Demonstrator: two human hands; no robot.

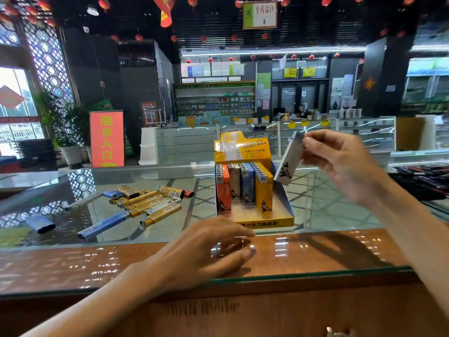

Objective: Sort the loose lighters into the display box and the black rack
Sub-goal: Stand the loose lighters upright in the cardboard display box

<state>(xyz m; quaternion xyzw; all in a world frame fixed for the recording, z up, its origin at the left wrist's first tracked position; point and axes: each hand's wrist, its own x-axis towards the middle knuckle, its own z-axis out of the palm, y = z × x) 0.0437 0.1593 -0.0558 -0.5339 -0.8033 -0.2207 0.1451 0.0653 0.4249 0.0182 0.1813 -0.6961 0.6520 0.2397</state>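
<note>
Lighter [289, 164], white with black print, pinched by right hand [340, 161]; left hand [206, 249]: grip unclear.

The display box [264, 223] stands on your glass counter [335, 205], rows of lighters [243, 188] upright in it. Loose lighters [145, 203] lie left of it. Your right hand [340, 161] holds a single lighter [289, 161] over its right wall.

A red floor sign [107, 138] read 超市入口, a hanging sign [260, 15] read 药品区, and the display box [264, 224] front strip showed 大火力 among blurred characters.
</note>
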